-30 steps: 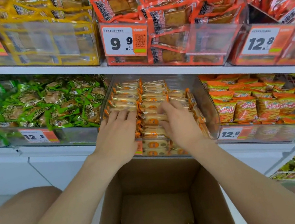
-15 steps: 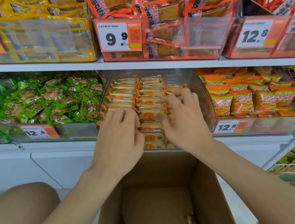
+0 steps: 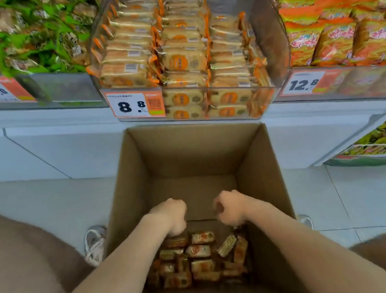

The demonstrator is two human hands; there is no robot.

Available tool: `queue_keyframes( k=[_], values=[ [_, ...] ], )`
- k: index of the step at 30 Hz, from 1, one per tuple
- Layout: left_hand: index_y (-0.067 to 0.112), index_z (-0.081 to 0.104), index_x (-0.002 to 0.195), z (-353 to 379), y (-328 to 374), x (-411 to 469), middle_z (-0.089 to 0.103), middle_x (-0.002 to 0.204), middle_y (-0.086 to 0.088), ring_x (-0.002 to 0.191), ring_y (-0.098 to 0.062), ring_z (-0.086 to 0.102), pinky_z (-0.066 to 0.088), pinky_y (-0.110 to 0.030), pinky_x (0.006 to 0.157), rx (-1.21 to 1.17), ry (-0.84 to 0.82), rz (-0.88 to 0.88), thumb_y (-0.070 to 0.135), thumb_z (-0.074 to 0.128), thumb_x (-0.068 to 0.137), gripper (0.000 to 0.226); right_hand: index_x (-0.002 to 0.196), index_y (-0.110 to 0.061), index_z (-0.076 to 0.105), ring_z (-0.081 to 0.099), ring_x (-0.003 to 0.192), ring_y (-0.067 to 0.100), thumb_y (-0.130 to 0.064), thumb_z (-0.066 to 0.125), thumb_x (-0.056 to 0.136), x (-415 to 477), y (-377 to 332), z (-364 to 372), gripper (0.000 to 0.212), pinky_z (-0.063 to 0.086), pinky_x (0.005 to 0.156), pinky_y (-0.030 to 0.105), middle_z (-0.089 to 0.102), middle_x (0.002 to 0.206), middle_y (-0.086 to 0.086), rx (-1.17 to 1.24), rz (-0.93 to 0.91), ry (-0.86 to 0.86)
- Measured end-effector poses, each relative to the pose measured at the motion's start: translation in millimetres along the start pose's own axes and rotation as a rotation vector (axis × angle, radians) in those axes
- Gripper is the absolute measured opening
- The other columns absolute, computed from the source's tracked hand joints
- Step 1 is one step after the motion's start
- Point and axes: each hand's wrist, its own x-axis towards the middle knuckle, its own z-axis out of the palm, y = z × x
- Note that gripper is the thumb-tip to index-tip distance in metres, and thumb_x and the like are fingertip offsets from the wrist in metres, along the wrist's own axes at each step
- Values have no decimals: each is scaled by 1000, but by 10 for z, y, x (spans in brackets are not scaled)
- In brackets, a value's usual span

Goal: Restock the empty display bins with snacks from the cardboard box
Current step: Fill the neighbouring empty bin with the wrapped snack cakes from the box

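White shop shelving point(image 3: 65, 142) carries clear display bins, and the middle bin point(image 3: 269, 39), behind its 8.8 price tag point(image 3: 133, 105), is stacked nearly full with orange wafer packets point(image 3: 183, 59) laid flat in neat rows. Below, the cardboard box point(image 3: 188, 156) stands open on the tiled floor point(image 3: 61, 211) against the shelving, likely to keep each carry short, with loose packets point(image 3: 200, 250) heaped at its bottom. The left hand point(image 3: 171, 216) and right hand point(image 3: 231, 208) reach down to that heap, fingers curled; whether either grip is clamped on a packet I cannot tell
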Motion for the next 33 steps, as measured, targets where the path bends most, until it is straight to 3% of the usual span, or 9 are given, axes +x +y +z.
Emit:
queue_keyframes(
  k=[4,7,9,13,18,21,26,29,33],
  values=[
    [8,58,138,448,-79,377,55,140,-14,122,-31,60,53,-36,100,-40,-130,-109,7,48,105,34,146,-13,50,55,121,21,-16,59,98,419,176,393,50,50,104,34,55,140,2,238,106,-199],
    [10,14,166,582,-100,559,9,171,-20,155,-44,21,31,-45,122,-26,-202,-234,4,45,106,68,148,-17,51,56,128,24,-21,63,95,730,264,714,55,48,112,39,57,145,6,348,177,-151],
    [15,-1,168,636,-129,691,-11,173,-17,158,-49,1,22,-57,126,-48,-191,-300,3,46,106,79,151,-15,49,55,132,26,-17,63,99,871,274,875,54,47,108,33,56,146,7,418,212,-87],
    [17,16,164,859,-201,947,15,169,-15,154,-51,12,19,-69,123,-115,-100,-359,12,56,102,73,138,-15,59,61,121,27,-20,65,100,1097,240,1139,39,52,97,35,63,133,8,485,264,-48],
    [11,33,157,1065,-195,994,28,159,-19,145,-46,34,38,-55,117,-70,-60,-338,1,47,103,57,123,-18,68,63,114,25,-21,77,86,1251,231,1410,39,54,101,37,68,123,5,454,293,30],
    [12,52,147,1011,-185,964,33,157,-17,145,-42,32,34,-53,119,-29,-83,-323,2,54,101,47,121,-18,67,62,115,26,-21,78,86,1215,247,1403,37,54,100,37,65,120,4,437,280,26],
    [24,32,159,808,-123,838,61,142,-7,143,-31,44,27,-54,121,47,11,-209,16,63,98,69,119,-16,65,59,104,16,-9,73,90,995,257,1015,30,51,87,25,65,118,1,432,238,117],
    [28,13,166,540,-3,664,60,145,-6,138,-31,52,25,-60,122,28,58,-125,18,66,99,86,113,-17,63,63,100,19,-14,75,91,718,139,576,26,57,85,31,64,116,2,355,195,187],
    [34,33,150,81,81,360,53,142,-4,123,-32,61,54,-49,99,-88,238,23,21,75,92,73,134,-19,57,63,115,31,-17,71,92,241,-92,-108,44,57,94,41,58,130,9,17,55,282]
  ],
)
